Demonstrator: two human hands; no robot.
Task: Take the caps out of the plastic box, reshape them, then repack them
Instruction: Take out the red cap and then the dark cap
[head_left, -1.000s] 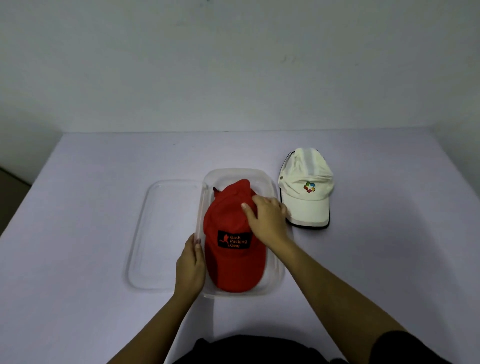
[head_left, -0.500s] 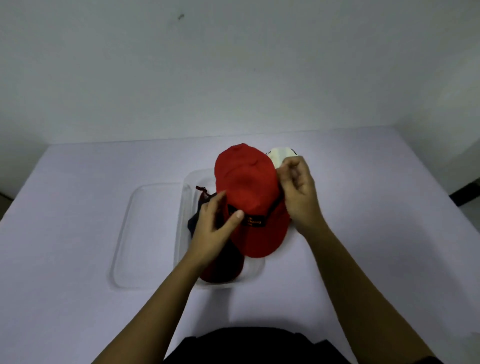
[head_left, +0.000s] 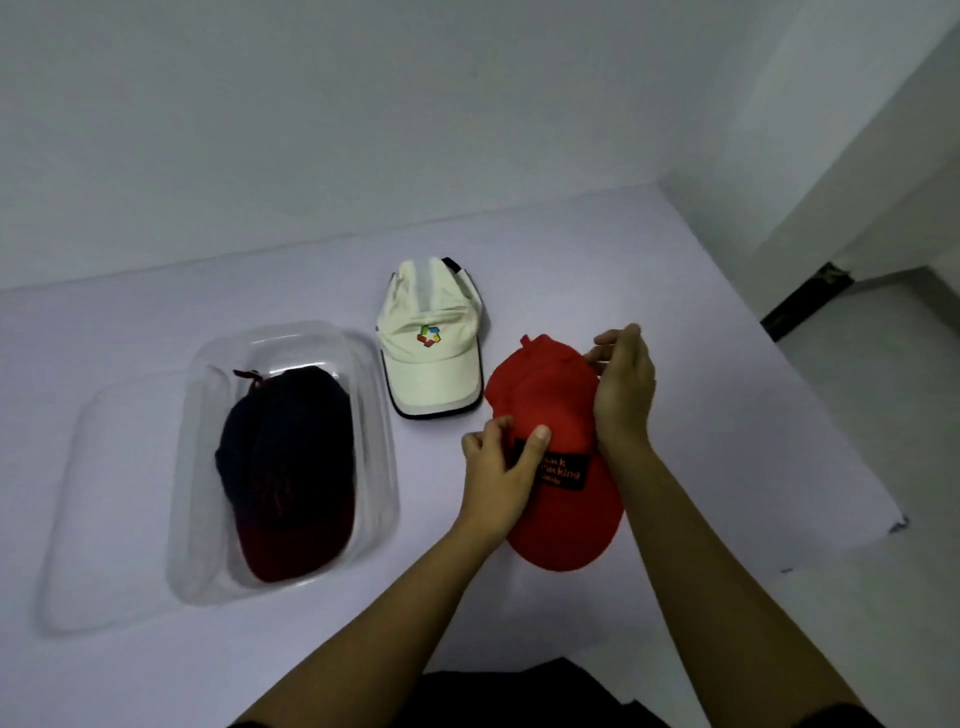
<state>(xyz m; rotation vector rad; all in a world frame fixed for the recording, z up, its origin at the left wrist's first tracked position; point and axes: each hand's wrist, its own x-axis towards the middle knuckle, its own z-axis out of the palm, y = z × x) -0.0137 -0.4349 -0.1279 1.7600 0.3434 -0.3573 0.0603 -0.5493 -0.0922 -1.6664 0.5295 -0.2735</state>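
Head view.

Red cap (head_left: 551, 415): sits low at the white table (head_left: 727, 415), right of the plastic box and outside it, brim toward the person; contact with the tabletop cannot be told. Bears a black patch with orange lettering at the crown front.

Left hand (head_left: 498, 473): pinches the red cap at the crown front, thumb on top beside the patch, fingers curled at the cap's left edge.

Right hand (head_left: 623, 395): grips the red cap along the crown's right side, fingers curled round the rear edge.

White cap (head_left: 431, 353): lies on the table between box and red cap, just beside both, with a coloured emblem on the front.

Plastic box (head_left: 375, 374): clear, holds a dark cap (head_left: 291, 457) with a dark red brim.

Clear lid (head_left: 104, 519): lies flat, touching the box's left side.
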